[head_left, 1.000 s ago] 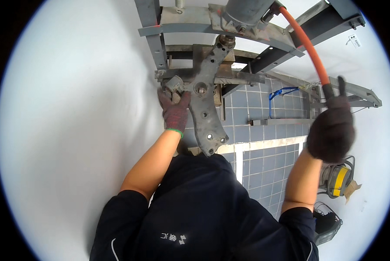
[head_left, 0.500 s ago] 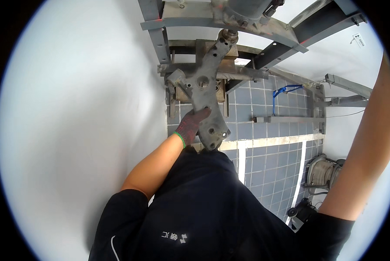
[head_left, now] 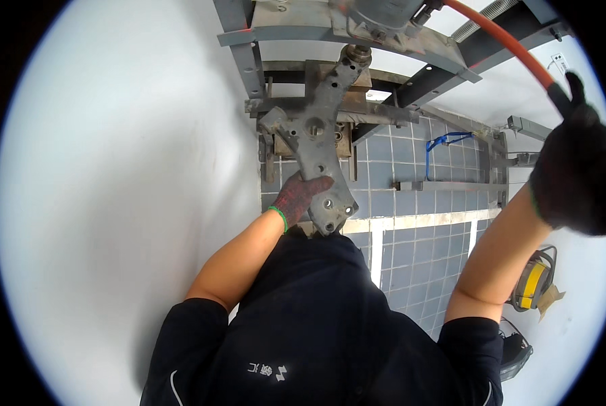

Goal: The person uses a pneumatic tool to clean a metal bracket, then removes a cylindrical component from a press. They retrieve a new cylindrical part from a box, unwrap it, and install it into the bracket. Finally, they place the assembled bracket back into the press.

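Note:
A grey metal control arm (head_left: 316, 128), with several round holes, lies across the supports of a heavy steel press frame (head_left: 282, 34). Its far end meets a round metal piece (head_left: 360, 54) beneath the grey press cylinder (head_left: 384, 15). My left hand (head_left: 303, 195), in a dark red and black glove with a green cuff, grips the control arm's near end. Raised at the far right, my gloved right hand (head_left: 573, 169) closes around the black end of a long orange-red rod (head_left: 506, 40), its thumb sticking up. Whether the rod is a lever or a hose I cannot tell.
A white wall (head_left: 113, 169) stands close on the left. To the right are steel bars (head_left: 452, 185) near the tiled floor (head_left: 411, 271), with a blue strap (head_left: 441, 142) hanging there. A yellow and black device (head_left: 534, 284) and a black item (head_left: 516, 355) sit at lower right.
My right hand has come down into view from above, bringing the orange-red rod with it. My left hand stays on the control arm, shifted very slightly.

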The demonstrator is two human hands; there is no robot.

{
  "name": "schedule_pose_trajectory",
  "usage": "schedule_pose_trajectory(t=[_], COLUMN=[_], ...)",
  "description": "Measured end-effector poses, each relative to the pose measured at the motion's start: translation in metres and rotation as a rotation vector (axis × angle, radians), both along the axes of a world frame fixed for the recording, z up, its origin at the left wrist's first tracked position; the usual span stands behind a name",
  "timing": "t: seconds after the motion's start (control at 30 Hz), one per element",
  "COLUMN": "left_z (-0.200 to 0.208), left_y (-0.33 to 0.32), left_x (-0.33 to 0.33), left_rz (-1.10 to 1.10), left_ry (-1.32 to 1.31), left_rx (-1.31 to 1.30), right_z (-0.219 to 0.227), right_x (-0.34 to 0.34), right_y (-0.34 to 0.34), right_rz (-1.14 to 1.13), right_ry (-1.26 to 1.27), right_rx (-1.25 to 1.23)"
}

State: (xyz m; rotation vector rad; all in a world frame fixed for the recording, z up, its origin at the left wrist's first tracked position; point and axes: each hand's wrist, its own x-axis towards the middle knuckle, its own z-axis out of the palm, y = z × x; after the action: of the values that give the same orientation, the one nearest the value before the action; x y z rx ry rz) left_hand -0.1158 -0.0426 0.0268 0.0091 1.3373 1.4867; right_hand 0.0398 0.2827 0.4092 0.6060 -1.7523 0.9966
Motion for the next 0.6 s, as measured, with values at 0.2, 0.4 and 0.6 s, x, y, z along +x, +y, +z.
schedule_pose_trajectory(t=[0.2, 0.4, 0.6], left_z=[0.006, 0.01, 0.01], left_y=[-0.006, -0.004, -0.003], left_x=[-0.001, 0.001, 0.001], left_rz=[0.004, -0.005, -0.003], left_ry=[-0.005, -0.047, 0.022], left_rx=[0.009, 0.035, -0.001], right_z=[-0.099, -0.209, -0.209], right_x=[-0.001, 0.072, 0.041], right_y=[-0.072, -0.07, -0.096], right_rz=[-0.228, -0.667, -0.638], right_ry=[0.017, -0.273, -0.177], right_rx=[-0.147, -0.32, 0.0])
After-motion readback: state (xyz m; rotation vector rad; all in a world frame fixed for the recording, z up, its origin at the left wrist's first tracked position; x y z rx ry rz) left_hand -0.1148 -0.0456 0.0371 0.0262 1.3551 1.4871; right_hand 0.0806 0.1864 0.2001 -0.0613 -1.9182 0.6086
